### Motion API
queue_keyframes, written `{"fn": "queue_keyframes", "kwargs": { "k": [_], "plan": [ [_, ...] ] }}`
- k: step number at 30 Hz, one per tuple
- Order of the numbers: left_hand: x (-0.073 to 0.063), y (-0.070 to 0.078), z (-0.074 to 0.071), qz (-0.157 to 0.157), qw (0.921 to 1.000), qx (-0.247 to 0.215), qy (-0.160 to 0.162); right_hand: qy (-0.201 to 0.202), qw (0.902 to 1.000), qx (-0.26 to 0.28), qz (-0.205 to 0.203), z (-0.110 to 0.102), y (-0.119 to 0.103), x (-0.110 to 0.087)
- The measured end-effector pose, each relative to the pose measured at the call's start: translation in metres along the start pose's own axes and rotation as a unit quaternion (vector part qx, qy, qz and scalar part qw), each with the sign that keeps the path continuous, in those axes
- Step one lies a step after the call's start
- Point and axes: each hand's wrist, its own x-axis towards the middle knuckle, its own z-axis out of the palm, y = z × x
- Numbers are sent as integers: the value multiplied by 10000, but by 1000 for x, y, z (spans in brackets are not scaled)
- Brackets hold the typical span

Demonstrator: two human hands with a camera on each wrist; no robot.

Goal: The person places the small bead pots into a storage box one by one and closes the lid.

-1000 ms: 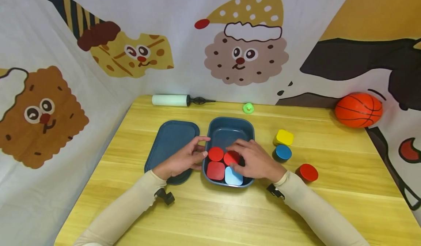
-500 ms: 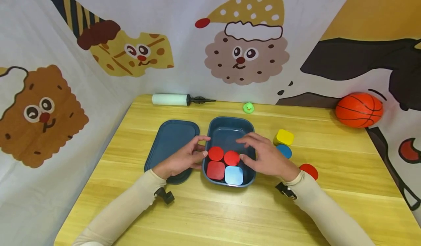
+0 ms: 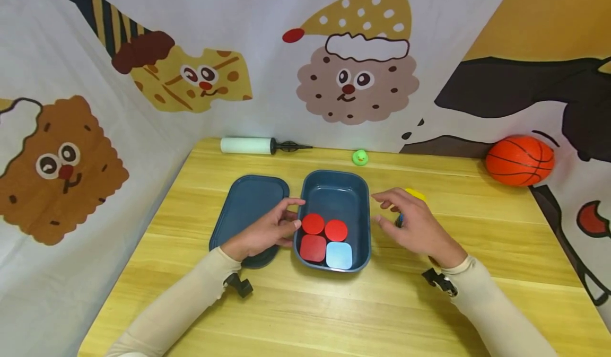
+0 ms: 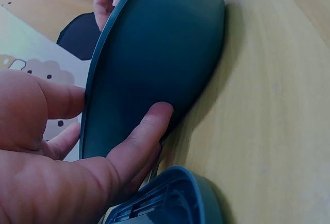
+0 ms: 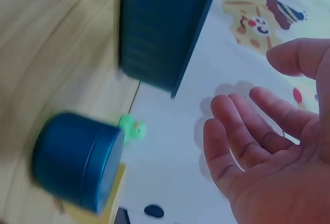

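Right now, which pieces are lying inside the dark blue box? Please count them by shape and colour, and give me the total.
Red round pieces: 2
Red square piece: 1
Light blue square piece: 1
Total in the box: 4

box (image 3: 336,200): smooth plastic | table (image 3: 286,314): glossy wood | backdrop (image 3: 272,118): matt cloth

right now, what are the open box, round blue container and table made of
Open box: probably plastic, satin, with smooth walls and rounded corners.
Round blue container: likely painted metal, given its sheen and seam, though possibly plastic.
Table: wood or laminate, slightly glossy, showing grain and soft reflections.
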Motion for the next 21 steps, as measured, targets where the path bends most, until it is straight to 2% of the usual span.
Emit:
{"fn": "queue_keyframes", "kwargs": {
  "k": [10, 17, 21],
  "plan": [
    [0, 0, 1, -3, 10000, -43, -1, 488, 9977, -408, 241, -26, 25, -26],
    [-1, 0, 0, 17, 10000, -1, 42, 708, 9953, -239, 609, -39, 41, -48],
    [-1, 0, 0, 39, 10000, 10, 16, 684, 9936, -200, 879, -41, 48, -61]
  ]
}}
